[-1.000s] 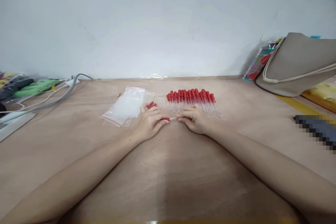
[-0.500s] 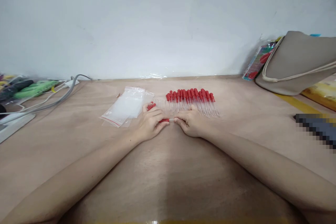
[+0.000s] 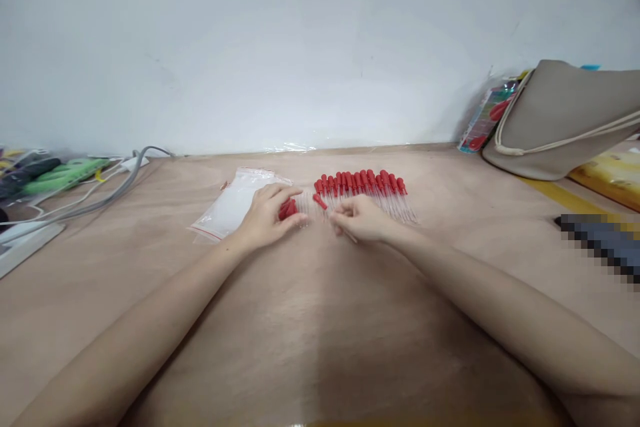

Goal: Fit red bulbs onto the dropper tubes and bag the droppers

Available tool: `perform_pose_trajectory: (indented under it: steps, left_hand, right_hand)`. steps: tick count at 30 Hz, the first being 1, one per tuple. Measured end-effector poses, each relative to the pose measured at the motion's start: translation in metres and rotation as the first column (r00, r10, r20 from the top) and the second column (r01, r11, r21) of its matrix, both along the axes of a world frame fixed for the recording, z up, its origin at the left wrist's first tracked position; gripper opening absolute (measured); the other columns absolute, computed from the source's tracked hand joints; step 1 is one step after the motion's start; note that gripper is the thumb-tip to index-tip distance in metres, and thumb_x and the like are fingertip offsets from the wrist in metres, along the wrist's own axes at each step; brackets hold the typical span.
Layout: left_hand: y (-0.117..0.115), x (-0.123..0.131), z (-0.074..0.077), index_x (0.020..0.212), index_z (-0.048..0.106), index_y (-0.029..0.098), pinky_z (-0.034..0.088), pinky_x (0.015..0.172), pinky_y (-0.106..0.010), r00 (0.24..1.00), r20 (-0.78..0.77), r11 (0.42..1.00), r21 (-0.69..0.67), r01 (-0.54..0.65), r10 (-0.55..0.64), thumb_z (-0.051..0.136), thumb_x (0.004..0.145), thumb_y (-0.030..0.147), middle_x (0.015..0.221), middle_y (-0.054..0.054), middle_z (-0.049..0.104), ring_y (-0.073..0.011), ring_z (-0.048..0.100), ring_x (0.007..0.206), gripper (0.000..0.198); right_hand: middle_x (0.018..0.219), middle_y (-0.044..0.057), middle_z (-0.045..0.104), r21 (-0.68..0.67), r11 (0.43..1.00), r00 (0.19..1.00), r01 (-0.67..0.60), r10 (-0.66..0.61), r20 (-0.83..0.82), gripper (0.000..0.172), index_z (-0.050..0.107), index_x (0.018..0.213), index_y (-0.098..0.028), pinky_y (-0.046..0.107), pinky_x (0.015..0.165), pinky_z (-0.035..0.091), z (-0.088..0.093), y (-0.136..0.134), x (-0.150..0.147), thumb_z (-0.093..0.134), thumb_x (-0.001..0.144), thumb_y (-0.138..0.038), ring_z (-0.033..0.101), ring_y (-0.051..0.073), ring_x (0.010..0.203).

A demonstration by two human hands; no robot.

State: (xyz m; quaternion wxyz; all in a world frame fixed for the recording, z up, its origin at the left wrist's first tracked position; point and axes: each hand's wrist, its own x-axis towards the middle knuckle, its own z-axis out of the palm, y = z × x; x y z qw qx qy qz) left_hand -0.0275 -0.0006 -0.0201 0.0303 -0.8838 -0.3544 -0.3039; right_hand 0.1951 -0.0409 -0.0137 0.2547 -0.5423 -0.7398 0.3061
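The dropper (image 3: 320, 201) is between the two hands, just at the left end of a row of droppers (image 3: 361, 183). It lies on a slant. Its red top points up and left, toward the wall (image 3: 240, 47), and its thin clear tube seems to run down and right to the right hand (image 3: 364, 219). So the red top is ahead of the right fingers and a bit to their left. The right hand is the nearer one. Its fingers are pinched close together and seem to hold the tube, but the tube is too blurry to see well.

The left hand (image 3: 269, 213) is off to the left, apart from the dropper. Its thumb and fingers are spread wide around some loose red tops (image 3: 287, 209). I cannot tell if it touches them. Thin clear tubes (image 3: 305, 203) lie between these red tops and the dropper.

The droppers in the row lie side by side, with red ends toward the wall and clear ends toward the person. The right hand hides some of the clear ends.

Clear plastic bags (image 3: 230, 197) lie flat on the table (image 3: 240, 347), partly behind the left hand. Far left are a gray cord (image 3: 117, 190) and something green (image 3: 65, 175). Far right is a big gray-brown bag (image 3: 555, 117), with a shiny packet (image 3: 485, 121) beside it.
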Motion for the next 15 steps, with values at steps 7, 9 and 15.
perform_pose_trajectory:
  steps: [7,9,15]
  left_hand:
    - [0.013,-0.012,-0.015,0.091,0.065,0.018,0.043,0.084,-0.035,0.984,0.152,0.983,-0.172,-0.067,0.093,0.049,0.084,0.033,0.087,-0.005,0.061,-0.0186,0.056,0.088,0.023]
    - [0.012,-0.011,-0.016,0.094,0.064,0.019,0.043,0.084,-0.035,0.987,0.143,0.983,-0.179,-0.043,0.069,0.049,0.084,0.032,0.088,-0.005,0.060,-0.0181,0.056,0.088,0.023]
    - [0.006,-0.008,-0.012,0.099,0.063,0.019,0.045,0.083,-0.033,0.996,0.092,0.989,-0.148,0.008,0.005,0.055,0.080,0.037,0.096,-0.006,0.056,-0.0178,0.055,0.088,0.027]
  right_hand:
    - [0.063,0.003,0.064,0.260,0.850,0.870,0.459,-0.489,0.062,0.026,0.058,0.057,-0.020,0.037,0.074,0.037,-0.005,0.046,-0.004,0.050,0.074,-0.038,0.058,0.020,0.069]
    - [0.063,0.003,0.064,0.307,0.841,0.851,0.446,-0.504,0.144,0.029,0.058,0.056,-0.020,0.041,0.079,0.033,-0.007,0.054,-0.011,0.047,0.076,-0.038,0.058,0.020,0.070]
    - [0.068,0.006,0.064,0.347,0.855,0.796,0.387,-0.499,0.343,0.033,0.060,0.062,-0.018,0.040,0.077,0.028,-0.010,0.061,-0.023,0.040,0.079,-0.038,0.057,0.021,0.068]
